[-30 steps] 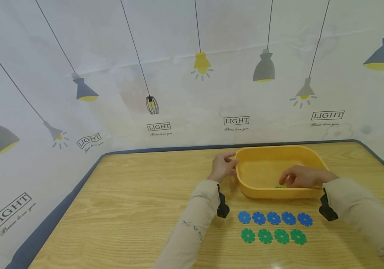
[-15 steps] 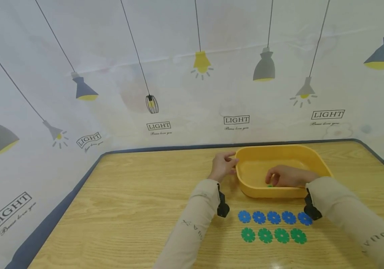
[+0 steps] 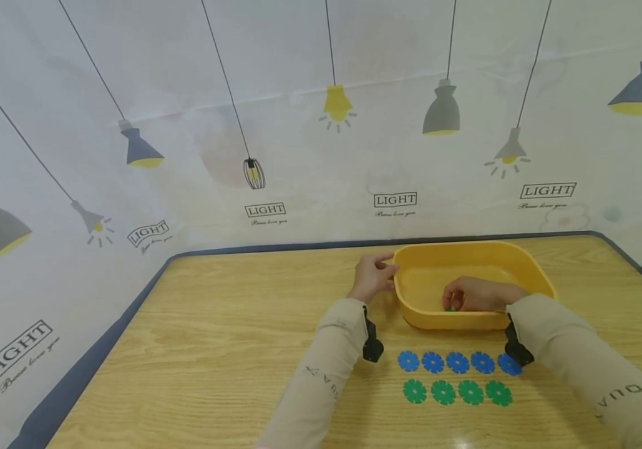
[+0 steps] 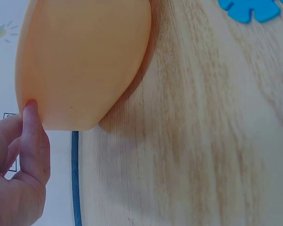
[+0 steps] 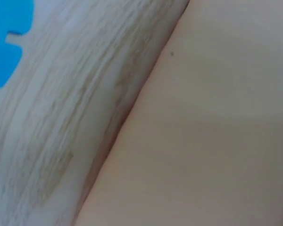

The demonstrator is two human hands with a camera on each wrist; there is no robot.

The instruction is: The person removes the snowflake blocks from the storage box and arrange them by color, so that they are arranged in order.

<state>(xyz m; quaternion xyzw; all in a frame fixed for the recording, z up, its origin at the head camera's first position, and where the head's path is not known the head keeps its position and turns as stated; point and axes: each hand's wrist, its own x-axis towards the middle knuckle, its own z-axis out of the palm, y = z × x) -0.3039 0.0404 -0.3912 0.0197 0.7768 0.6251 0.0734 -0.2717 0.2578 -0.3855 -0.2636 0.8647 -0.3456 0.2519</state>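
Note:
A yellow plastic basin [image 3: 438, 321] stands near the table's back edge. At its left end, my left hand [image 3: 372, 277] holds the rim; the left wrist view shows a fingertip [image 4: 31, 104] against the outer wall. Inside the basin, my right hand [image 3: 475, 294] has its fingers bent down at a green piece [image 3: 451, 309], mostly hidden under the fingertips, and seems to pinch it. In front lie a row of blue notched discs [image 3: 458, 363] and a row of green notched discs [image 3: 471, 393]. The right wrist view shows only the basin's outer wall [image 5: 203, 132], table and blue disc.
The wooden table [image 3: 231, 349] extends far to the left. Behind it hangs a pale cloth [image 3: 309, 149] printed with lamps. The black band on the right wrist [image 3: 518, 346] overhangs the rightmost blue disc.
My right hand has moved left inside the basin, and its fingers have come down on the green piece. The left hand and the rows of discs have stayed in place.

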